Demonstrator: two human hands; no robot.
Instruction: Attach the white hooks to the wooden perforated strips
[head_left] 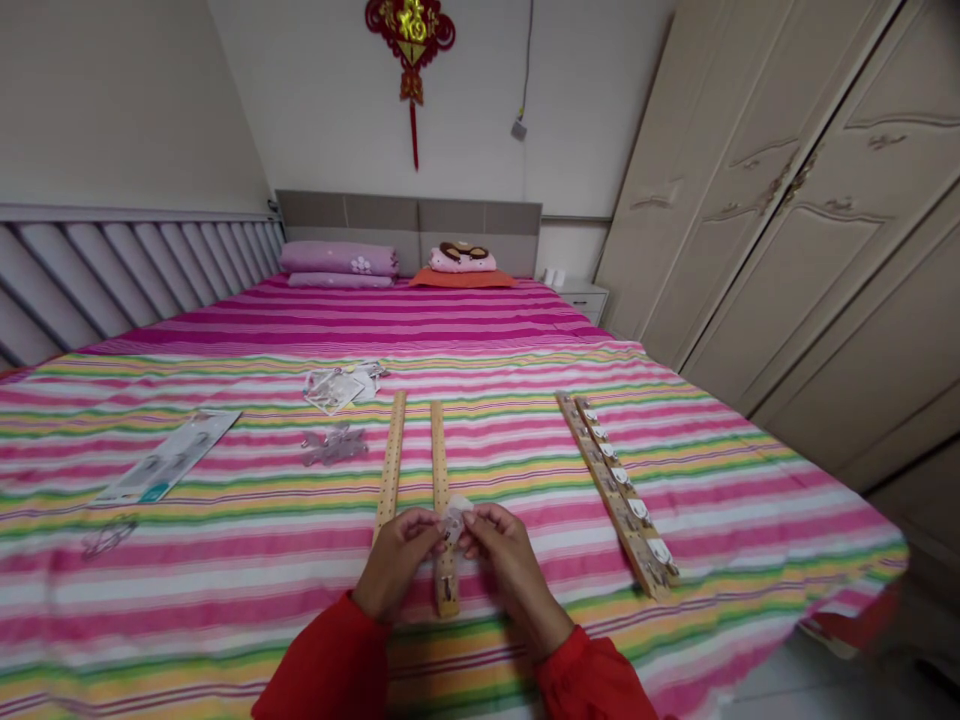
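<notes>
Over a narrow wooden strip with holes [440, 460], both of my hands pinch a small clear adhesive hook [454, 518] from opposite sides. My left hand [397, 562] has thumb and fingertips closed at its left edge. At its right edge, the fingers of my right hand [510, 560] are closed too. One metal hook [448, 588] sits on the near end of this strip. A second holed strip [391, 460] lies just to the left, its near end hidden by my left hand.
Two strips bearing several hooks [611, 480] lie at the right. Left of centre are a pile of clear hooks [335, 444] and some flat packets [337, 388]. Farther left lie a long packaging card [176, 455] and a loose clear bundle [109, 537]. Everything rests on a striped bedspread [720, 560].
</notes>
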